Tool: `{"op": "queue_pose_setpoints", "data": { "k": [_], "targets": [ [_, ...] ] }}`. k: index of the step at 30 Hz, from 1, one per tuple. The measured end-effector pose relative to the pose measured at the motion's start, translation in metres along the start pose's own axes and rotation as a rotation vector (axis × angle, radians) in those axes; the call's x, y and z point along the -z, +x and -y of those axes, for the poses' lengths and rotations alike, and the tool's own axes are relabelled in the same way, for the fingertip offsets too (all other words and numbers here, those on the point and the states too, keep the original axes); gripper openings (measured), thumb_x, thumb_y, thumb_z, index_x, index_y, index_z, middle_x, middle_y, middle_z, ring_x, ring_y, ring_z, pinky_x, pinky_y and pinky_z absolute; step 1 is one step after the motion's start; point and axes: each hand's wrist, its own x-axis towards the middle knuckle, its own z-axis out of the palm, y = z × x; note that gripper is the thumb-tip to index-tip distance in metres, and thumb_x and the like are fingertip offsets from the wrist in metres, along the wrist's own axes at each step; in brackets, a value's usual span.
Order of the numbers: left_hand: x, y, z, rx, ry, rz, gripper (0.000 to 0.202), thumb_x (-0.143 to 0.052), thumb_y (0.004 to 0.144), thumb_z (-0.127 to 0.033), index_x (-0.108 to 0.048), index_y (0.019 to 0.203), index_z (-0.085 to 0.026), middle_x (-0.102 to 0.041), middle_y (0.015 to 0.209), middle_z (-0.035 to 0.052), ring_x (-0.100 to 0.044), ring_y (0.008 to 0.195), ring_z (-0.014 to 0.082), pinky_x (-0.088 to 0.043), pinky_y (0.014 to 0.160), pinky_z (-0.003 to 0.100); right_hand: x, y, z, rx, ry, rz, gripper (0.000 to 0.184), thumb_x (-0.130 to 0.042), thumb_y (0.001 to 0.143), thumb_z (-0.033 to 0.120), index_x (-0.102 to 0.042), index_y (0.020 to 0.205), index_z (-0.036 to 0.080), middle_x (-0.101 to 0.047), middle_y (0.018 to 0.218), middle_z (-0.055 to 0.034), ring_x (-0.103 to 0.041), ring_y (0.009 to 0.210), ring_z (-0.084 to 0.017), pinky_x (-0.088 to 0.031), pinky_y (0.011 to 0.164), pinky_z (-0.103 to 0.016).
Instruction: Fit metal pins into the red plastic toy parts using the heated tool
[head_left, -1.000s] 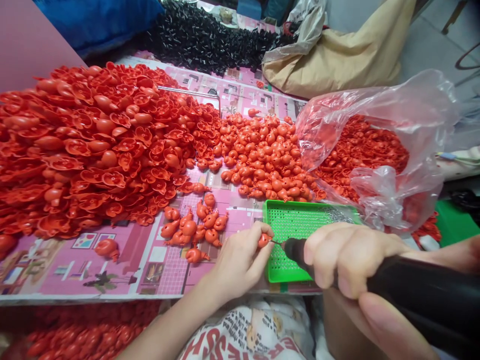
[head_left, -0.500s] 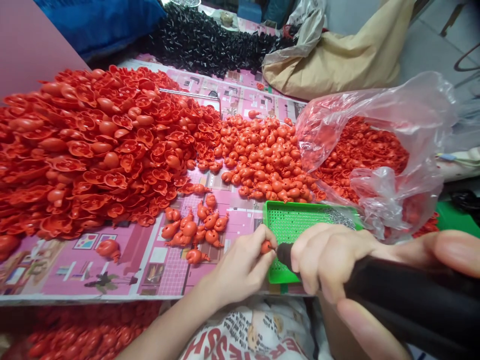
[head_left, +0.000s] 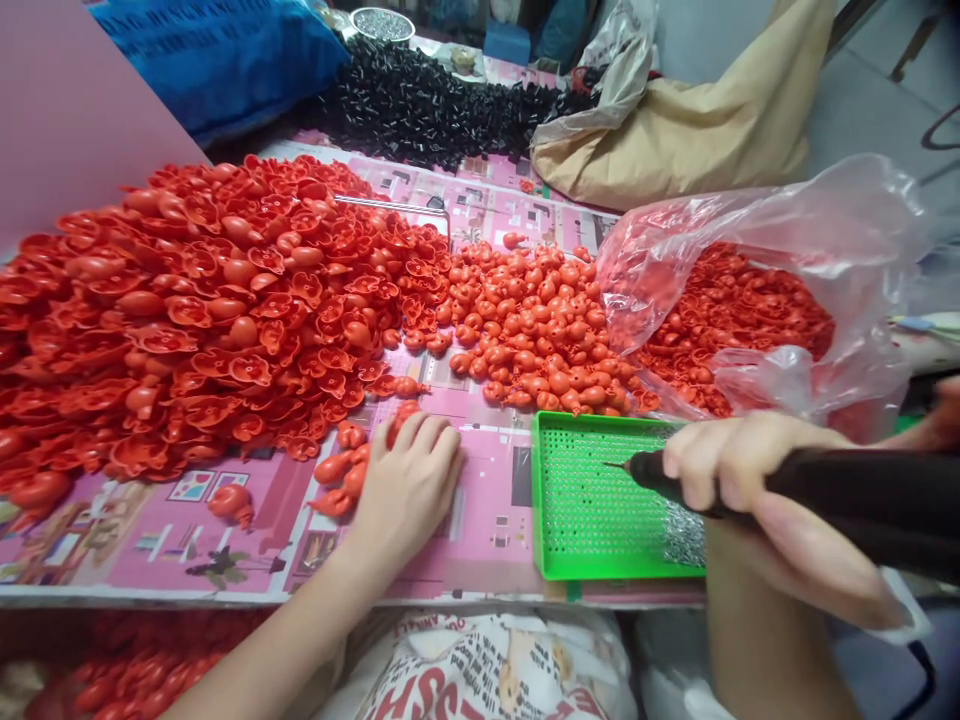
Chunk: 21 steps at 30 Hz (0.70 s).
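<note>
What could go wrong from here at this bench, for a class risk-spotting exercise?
The thin bit of the black pen-style rotary tool, held in the right hand, points over the green perforated tray, so a slip might scatter the silvery metal bits in its corner. The left hand lies on loose red moulded plastic parts; these could get pushed into the large heap of red parts beside them.

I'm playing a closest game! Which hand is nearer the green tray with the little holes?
Right. The right hand holds a black handheld tool above the green tray's right end. The left hand lies on the pink printed paper, left of the tray and apart from it.
</note>
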Motion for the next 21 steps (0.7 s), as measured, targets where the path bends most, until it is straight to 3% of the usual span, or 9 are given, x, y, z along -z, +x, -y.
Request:
{"op": "queue_pose_setpoints", "data": {
  "k": [4,7,10,14,17,21],
  "targets": [
    [0.004,-0.016,0.022,-0.01,0.017,-0.004,0.017,-0.045,0.095,-0.023,-0.061,0.094,-0.02,-0.067,0.106,0.0094,-0.058,0.104,0.0279,-0.034,0.097,0.048,0.003,-0.007,-0.02,-0.008,-0.028,0.003,0.011,-0.061,0.08,0.023,-0.059,0.07,0.02,-0.052,0.057,0.0011,-0.053,0.053,-0.015,-0.043,0.061,-0.036],
    [0.011,-0.017,0.025,0.005,0.043,-0.013,0.018,-0.052,0.093,-0.036,-0.063,0.097,-0.022,-0.066,0.114,0.0108,-0.054,0.113,0.0324,-0.03,0.101,0.053,0.003,-0.01,-0.033,-0.031,0.006,0.006,0.009,-0.061,0.08,0.023,-0.059,0.072,0.02,-0.052,0.059,0.0008,-0.053,0.055,-0.016,-0.043,0.059,-0.035],
    [0.016,0.0,0.01,0.035,0.042,-0.058,0.034,-0.052,0.092,-0.047,-0.062,0.112,-0.021,-0.061,0.124,0.0134,-0.048,0.12,0.0355,-0.029,0.102,0.055,-0.003,-0.009,-0.047,-0.041,0.035,0.034,0.009,-0.062,0.081,0.022,-0.058,0.073,0.02,-0.053,0.061,0.001,-0.054,0.057,-0.015,-0.043,0.058,-0.033],
    [0.013,0.04,-0.023,0.136,0.003,-0.082,0.044,-0.042,0.097,-0.041,-0.05,0.132,-0.013,-0.059,0.127,0.0168,-0.052,0.115,0.0344,-0.039,0.09,0.047,-0.013,-0.008,-0.064,-0.056,-0.037,0.015,0.011,-0.062,0.082,0.023,-0.057,0.072,0.02,-0.055,0.064,0.0011,-0.056,0.06,-0.014,-0.046,0.062,-0.033],
    [0.003,0.062,-0.036,0.222,0.017,-0.061,0.035,-0.044,0.096,-0.034,-0.055,0.121,-0.012,-0.063,0.116,0.0168,-0.057,0.104,0.0351,-0.041,0.081,0.045,-0.015,-0.009,-0.07,-0.07,-0.064,0.042,0.012,-0.062,0.082,0.023,-0.056,0.072,0.02,-0.055,0.063,0.0013,-0.057,0.061,-0.015,-0.046,0.064,-0.033],
    [-0.006,0.067,-0.032,0.18,-0.035,-0.059,0.018,-0.051,0.093,-0.032,-0.057,0.095,-0.015,-0.067,0.093,0.012,-0.059,0.092,0.0308,-0.042,0.073,0.038,-0.013,-0.011,-0.071,-0.076,-0.047,0.026,0.012,-0.061,0.082,0.026,-0.055,0.072,0.021,-0.054,0.062,0.0018,-0.055,0.058,-0.015,-0.046,0.059,-0.033]
  ]
}}
